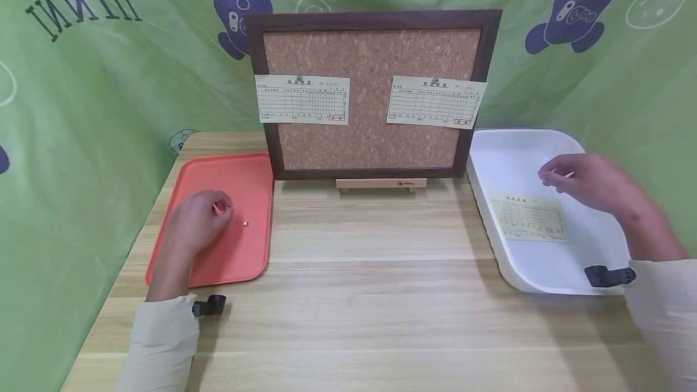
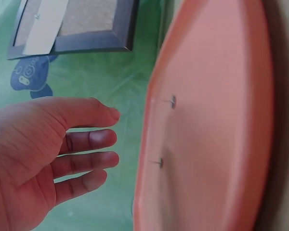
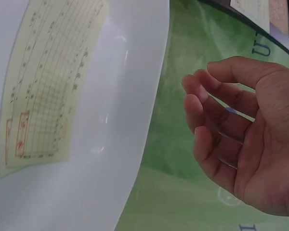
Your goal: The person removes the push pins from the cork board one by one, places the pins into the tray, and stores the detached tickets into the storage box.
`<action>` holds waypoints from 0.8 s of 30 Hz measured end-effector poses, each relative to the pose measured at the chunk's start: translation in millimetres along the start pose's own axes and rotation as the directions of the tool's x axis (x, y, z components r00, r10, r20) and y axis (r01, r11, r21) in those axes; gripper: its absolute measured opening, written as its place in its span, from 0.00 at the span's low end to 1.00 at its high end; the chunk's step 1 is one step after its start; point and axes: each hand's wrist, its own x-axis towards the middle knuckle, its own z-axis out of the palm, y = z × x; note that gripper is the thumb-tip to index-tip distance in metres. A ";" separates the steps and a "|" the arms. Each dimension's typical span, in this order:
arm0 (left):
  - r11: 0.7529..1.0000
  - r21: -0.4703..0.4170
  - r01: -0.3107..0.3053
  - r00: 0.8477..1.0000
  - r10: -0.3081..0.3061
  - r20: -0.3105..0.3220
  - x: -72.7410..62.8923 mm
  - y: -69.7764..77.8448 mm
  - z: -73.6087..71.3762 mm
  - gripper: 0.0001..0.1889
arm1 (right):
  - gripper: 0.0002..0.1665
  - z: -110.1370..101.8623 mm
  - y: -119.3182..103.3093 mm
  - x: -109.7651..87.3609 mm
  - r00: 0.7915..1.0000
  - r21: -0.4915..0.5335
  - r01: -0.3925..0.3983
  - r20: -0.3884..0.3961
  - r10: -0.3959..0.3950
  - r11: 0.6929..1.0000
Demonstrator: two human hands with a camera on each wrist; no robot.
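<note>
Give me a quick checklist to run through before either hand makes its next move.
1. Left hand free: ok, holds nothing, over the red tray.
2. Right hand free: ok, holds nothing, over the white tray.
3. Thumbtacks available: ok, two on the red tray.
4. Thumbtacks safe to grab blindly: not ok, their points appear to stick up.
5. Loose slips separated: not ok, at least two overlap in the white tray; exact count unclear.
6. Pinned slips clear of the cork board's frame: not ok, both overlap it.
</note>
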 end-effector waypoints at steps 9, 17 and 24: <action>0.998 0.040 -0.052 0.996 0.054 -0.064 0.5 23.6 -7.5 0.05 | 0.13 6.8 -29.5 2.1 0.987 -0.010 0.087 -0.135 -0.088 0.996; 0.986 0.059 -0.158 0.969 0.166 -0.183 5.3 38.8 -8.7 0.04 | 0.08 8.6 -62.4 6.4 0.951 -0.014 0.193 -0.245 -0.190 0.981; 0.966 0.055 -0.254 0.919 0.258 -0.297 11.9 51.3 -4.0 0.03 | 0.06 14.1 -96.1 20.3 0.875 -0.019 0.328 -0.371 -0.312 0.944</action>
